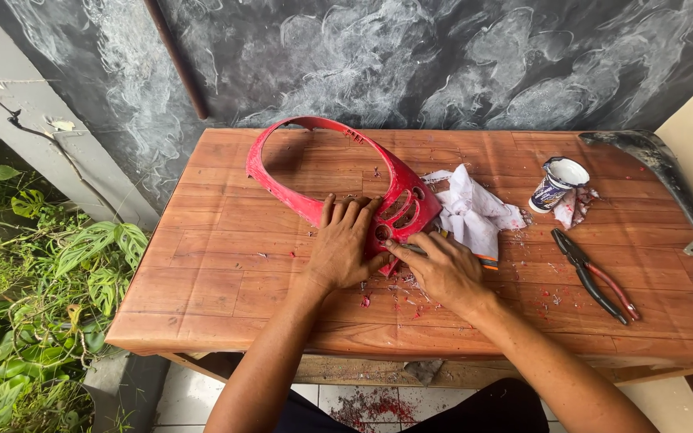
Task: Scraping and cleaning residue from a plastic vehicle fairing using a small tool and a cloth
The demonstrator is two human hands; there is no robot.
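Red fairing panel (338, 172) lying on a wooden table (226, 265), pinned at its vented corner while a thin tool works its edge.

Left hand (342, 244) lies flat on the panel, fingers spread and pressing down; right hand (443, 269) has its fingers closed round a slim tool (412, 249) (its tip hidden at the panel's edge). The panel looks like a light, stiff plastic loop, probably brittle where thin, as the red chips (407, 301) scattered by it suggest; the broad vented corner seems the safest hold. A white rag (475, 212), cup (557, 183) and pliers (595, 277) lie to the right.
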